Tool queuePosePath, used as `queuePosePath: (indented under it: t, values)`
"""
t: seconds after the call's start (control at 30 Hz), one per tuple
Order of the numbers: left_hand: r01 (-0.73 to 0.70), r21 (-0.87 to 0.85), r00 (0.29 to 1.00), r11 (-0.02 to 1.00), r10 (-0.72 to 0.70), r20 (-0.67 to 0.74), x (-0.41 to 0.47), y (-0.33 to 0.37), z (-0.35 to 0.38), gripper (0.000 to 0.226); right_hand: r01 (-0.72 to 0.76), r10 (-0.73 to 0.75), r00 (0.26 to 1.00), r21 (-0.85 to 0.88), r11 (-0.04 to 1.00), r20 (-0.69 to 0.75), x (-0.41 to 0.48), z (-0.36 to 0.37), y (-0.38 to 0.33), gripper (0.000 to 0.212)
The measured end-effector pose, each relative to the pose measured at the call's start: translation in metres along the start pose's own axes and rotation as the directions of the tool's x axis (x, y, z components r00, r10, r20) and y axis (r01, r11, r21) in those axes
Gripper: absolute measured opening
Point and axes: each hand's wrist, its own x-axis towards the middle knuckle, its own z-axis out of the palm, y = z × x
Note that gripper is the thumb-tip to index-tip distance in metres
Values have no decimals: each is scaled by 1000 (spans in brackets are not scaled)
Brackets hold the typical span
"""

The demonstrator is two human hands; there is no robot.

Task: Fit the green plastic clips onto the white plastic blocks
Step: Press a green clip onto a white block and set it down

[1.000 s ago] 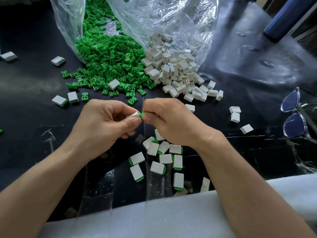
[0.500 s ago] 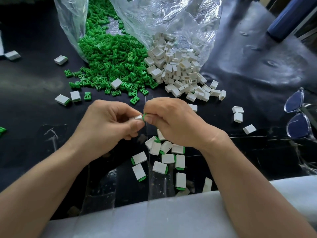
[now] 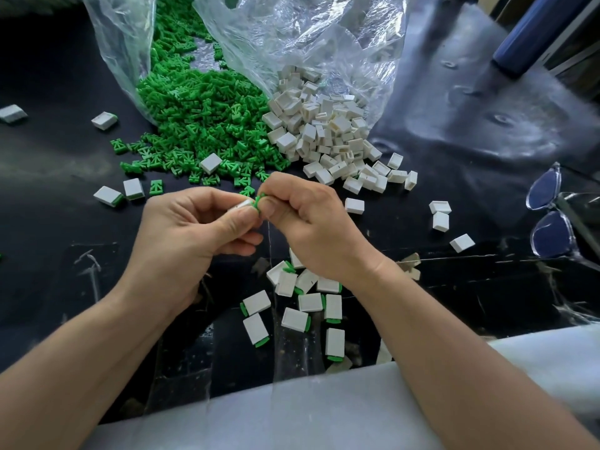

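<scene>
Black tabletop (image 3: pixel 48 196); L hand (image 3: pixel 188 241) pinches white block (image 3: pixel 242 204), R hand (image 3: pixel 311 228) pinches green clip (image 3: pixel 258 201) against its end.

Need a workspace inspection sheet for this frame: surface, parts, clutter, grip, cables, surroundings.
Surface: black sheet, glossy and wrinkled; pale padding along the near edge.
Job's things: green clips and white blocks spill in two heaps from clear plastic; fitted blocks lie below the wrists; stray blocks left and right.
Clutter: tinted glasses at the right edge.
Grip: left hand pinches the held block; right hand pinches the held clip at the block's end.
Cables: nothing seen.
Surroundings: blue cylinder top right; the rest is too dark to tell.
</scene>
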Motion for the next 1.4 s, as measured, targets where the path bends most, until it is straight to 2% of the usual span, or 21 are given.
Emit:
queuePosePath:
  t: [0.37, 0.5, 0.57, 0.67, 0.77, 0.9, 0.97, 1.2, 1.4]
  values:
    - [-44, 32, 998, 999, 45, -33, 0, 0, -1, 17, -44, 46, 995, 26, 999, -83, -3, 12, -4, 22]
    - [-33, 72, 999, 997, 33, 10, 4, 3, 0, 20, -97, 98, 995, 4, 995, -18, -1, 5, 0, 21]
    - [-34, 88, 999, 996, 31, 36, 6, 3, -1, 19, -143, 143, 990, 74, 987, 4, 0, 0, 1, 26]
    - [-71, 62, 996, 996, 68, 52, 6, 3, -2, 17, -249, 262, 965, 305, 919, -1, 3, -6, 0, 42]
    - [-116, 8, 991, 993, 115, 69, 5, 3, -3, 15, -375, 357, 924, 501, 780, 136, 6, -8, -2, 44]
    - [-116, -39, 984, 993, 120, 136, 5, 4, -2, 17, -509, 328, 859, 577, 639, 394, 5, -2, -9, 47]
    - [-115, -29, 981, 993, 118, 154, 4, 5, -2, 17, -541, 304, 834, 580, 609, 460, 5, -1, -13, 52]
    - [-204, -25, 956, 979, 204, 209, 2, 4, -1, 25, -575, 329, 808, 536, 618, 489, 3, -4, -16, 46]
    - [-250, 84, 946, 965, 225, 233, 2, 1, -4, 21, -614, 390, 785, 521, 592, 482, -1, 2, -17, 40]
